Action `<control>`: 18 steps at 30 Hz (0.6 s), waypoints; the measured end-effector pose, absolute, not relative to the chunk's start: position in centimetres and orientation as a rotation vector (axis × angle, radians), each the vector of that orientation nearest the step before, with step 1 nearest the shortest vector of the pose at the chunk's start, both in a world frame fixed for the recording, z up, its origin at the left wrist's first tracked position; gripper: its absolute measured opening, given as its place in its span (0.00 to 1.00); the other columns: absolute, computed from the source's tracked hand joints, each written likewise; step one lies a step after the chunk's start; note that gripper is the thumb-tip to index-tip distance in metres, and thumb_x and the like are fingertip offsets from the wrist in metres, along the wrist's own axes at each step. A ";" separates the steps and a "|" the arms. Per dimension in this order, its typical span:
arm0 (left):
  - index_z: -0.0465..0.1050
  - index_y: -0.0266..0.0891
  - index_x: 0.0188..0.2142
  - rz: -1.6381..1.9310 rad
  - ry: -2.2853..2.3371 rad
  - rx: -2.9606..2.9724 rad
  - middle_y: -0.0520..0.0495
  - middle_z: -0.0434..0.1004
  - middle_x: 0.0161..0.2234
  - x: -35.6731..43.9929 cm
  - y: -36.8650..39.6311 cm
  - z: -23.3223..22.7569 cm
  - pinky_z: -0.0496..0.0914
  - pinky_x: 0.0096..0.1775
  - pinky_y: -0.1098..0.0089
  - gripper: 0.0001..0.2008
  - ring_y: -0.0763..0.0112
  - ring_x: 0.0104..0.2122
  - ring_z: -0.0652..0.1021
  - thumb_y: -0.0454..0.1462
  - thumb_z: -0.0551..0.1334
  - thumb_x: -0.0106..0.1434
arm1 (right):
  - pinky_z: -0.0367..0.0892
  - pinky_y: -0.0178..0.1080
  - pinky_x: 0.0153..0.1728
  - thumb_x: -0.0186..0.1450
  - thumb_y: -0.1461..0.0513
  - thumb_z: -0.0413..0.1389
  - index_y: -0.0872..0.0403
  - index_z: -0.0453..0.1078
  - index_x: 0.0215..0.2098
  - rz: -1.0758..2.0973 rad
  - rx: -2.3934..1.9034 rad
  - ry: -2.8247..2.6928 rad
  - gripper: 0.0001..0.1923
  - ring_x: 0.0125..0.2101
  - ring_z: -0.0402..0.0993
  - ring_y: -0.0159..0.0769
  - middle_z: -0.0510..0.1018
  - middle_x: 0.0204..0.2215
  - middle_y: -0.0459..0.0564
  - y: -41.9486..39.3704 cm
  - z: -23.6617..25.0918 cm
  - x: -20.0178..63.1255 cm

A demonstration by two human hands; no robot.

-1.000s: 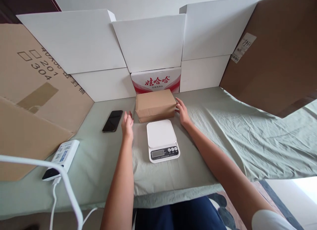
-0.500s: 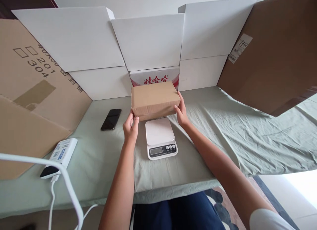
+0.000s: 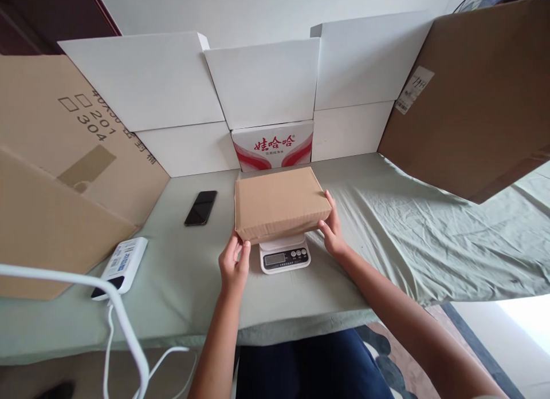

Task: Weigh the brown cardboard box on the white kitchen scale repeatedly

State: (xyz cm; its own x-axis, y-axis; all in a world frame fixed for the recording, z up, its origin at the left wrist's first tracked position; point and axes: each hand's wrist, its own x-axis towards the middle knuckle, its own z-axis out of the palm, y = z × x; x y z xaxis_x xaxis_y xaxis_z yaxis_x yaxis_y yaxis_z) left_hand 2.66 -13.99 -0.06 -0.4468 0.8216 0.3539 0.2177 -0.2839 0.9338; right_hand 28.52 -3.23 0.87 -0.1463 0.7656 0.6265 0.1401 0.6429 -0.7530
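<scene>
A brown cardboard box (image 3: pixel 281 201) is held level between my two hands, over the white kitchen scale (image 3: pixel 285 257). My left hand (image 3: pixel 234 263) grips its near left corner, thumb on the front side. At the right end, my right hand (image 3: pixel 333 230) closes round the near corner, with the thumb on the front. The box covers most of the weighing plate; the scale's dark display and several buttons show in front of it. I cannot tell whether the box touches the plate.
A black phone (image 3: pixel 200 208) lies left of the box. Farther left are a white power bank (image 3: pixel 124 264) with a cable and a curved white tube (image 3: pixel 124 324). White boxes (image 3: pixel 266 84) stand along the back, with large brown cartons (image 3: pixel 472 95) on both sides. Green cloth (image 3: pixel 408 233) covers the table.
Both hands have brought the cardboard box nearer and lower, from behind the scale to over its plate. The red lettering on the box at the back is now uncovered. The view has shifted slightly.
</scene>
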 end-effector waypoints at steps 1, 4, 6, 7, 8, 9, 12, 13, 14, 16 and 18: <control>0.72 0.33 0.61 1.772 1.515 1.290 0.33 0.80 0.53 2.8 -14.2 -0.1 0.73 0.58 0.58 0.32 0.51 0.54 0.80 0.52 0.65 0.65 | 0.60 0.60 0.64 0.69 0.39 0.47 0.42 0.45 0.74 0.650 -0.757 -1.655 0.41 0.67 0.57 0.55 0.59 0.67 0.55 -3.4 0.8 28.6; 0.71 0.33 0.62 1.764 1.507 1.249 0.32 0.80 0.53 2.8 -14.4 -0.3 0.73 0.58 0.57 0.34 0.49 0.55 0.80 0.52 0.65 0.64 | 0.62 0.60 0.62 0.69 0.40 0.48 0.43 0.48 0.73 0.652 -0.770 -1.660 0.40 0.65 0.59 0.55 0.61 0.65 0.55 -3.8 0.8 28.5; 0.70 0.34 0.64 1.774 1.482 1.218 0.32 0.78 0.56 2.6 -14.3 -0.4 0.70 0.60 0.57 0.34 0.49 0.59 0.77 0.52 0.65 0.64 | 0.63 0.59 0.61 0.69 0.41 0.49 0.42 0.52 0.72 0.659 -0.776 -1.649 0.37 0.64 0.61 0.55 0.63 0.63 0.55 -3.7 0.8 28.4; 0.70 0.36 0.64 1.805 1.462 1.198 0.32 0.76 0.59 2.4 -14.2 -0.4 0.69 0.61 0.57 0.34 0.49 0.61 0.74 0.52 0.65 0.65 | 0.64 0.59 0.60 0.69 0.42 0.48 0.41 0.53 0.71 0.663 -0.782 -1.619 0.36 0.62 0.62 0.54 0.63 0.63 0.54 -3.5 0.8 28.4; 0.69 0.38 0.65 1.859 1.432 1.172 0.33 0.73 0.62 2.3 -14.1 -0.4 0.67 0.62 0.57 0.33 0.50 0.64 0.71 0.52 0.63 0.66 | 0.66 0.59 0.59 0.70 0.42 0.47 0.40 0.53 0.71 0.663 -0.793 -1.562 0.35 0.61 0.64 0.53 0.63 0.62 0.54 -3.2 0.8 28.5; 0.68 0.40 0.66 1.930 1.395 1.141 0.35 0.69 0.65 2.1 -14.1 -0.3 0.66 0.63 0.57 0.33 0.51 0.66 0.68 0.52 0.61 0.67 | 0.67 0.58 0.58 0.70 0.43 0.46 0.39 0.52 0.71 0.658 -0.809 -1.481 0.34 0.60 0.65 0.52 0.63 0.62 0.53 -2.9 0.8 28.7; 0.66 0.45 0.67 2.126 1.293 1.040 0.38 0.62 0.69 1.6 -14.1 0.1 0.65 0.64 0.55 0.32 0.54 0.69 0.64 0.54 0.55 0.69 | 0.69 0.57 0.55 0.69 0.44 0.44 0.35 0.50 0.71 0.635 -0.861 -1.213 0.33 0.58 0.68 0.50 0.62 0.62 0.52 -1.4 0.7 29.5; 0.67 0.46 0.67 2.155 1.277 1.012 0.39 0.62 0.70 1.5 -14.1 0.2 0.64 0.64 0.55 0.31 0.54 0.69 0.64 0.55 0.53 0.70 | 0.70 0.57 0.54 0.68 0.44 0.45 0.34 0.50 0.70 0.644 -0.879 -1.157 0.33 0.57 0.69 0.50 0.62 0.61 0.51 -1.0 0.6 29.8; 0.67 0.46 0.66 2.167 1.270 0.988 0.39 0.62 0.70 1.4 -14.1 0.3 0.64 0.64 0.55 0.31 0.55 0.69 0.64 0.55 0.53 0.70 | 0.70 0.56 0.54 0.67 0.44 0.46 0.34 0.52 0.70 0.666 -0.893 -1.122 0.33 0.56 0.70 0.49 0.63 0.61 0.51 -0.7 0.6 30.0; 0.69 0.47 0.65 2.166 1.263 0.953 0.40 0.63 0.69 1.4 -14.1 0.5 0.64 0.64 0.55 0.31 0.55 0.68 0.65 0.55 0.53 0.70 | 0.71 0.55 0.53 0.67 0.45 0.47 0.35 0.54 0.69 0.740 -0.903 -1.101 0.32 0.55 0.71 0.48 0.66 0.58 0.52 -0.4 0.4 30.1; 0.69 0.47 0.65 2.141 1.255 0.944 0.39 0.64 0.69 1.5 -14.0 0.4 0.64 0.64 0.56 0.32 0.55 0.68 0.66 0.57 0.54 0.69 | 0.71 0.54 0.53 0.67 0.45 0.47 0.36 0.57 0.67 0.818 -0.887 -1.129 0.31 0.53 0.73 0.48 0.69 0.55 0.52 -0.6 0.2 29.8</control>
State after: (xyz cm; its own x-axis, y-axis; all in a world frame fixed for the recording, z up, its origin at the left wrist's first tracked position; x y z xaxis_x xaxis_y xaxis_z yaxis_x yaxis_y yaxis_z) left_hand 1.46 -14.04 0.43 -0.6457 0.6937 0.3192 -0.0601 -0.4628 0.8844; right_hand 29.78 -0.56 0.19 0.2295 0.8901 0.3938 -0.0969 0.4235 -0.9007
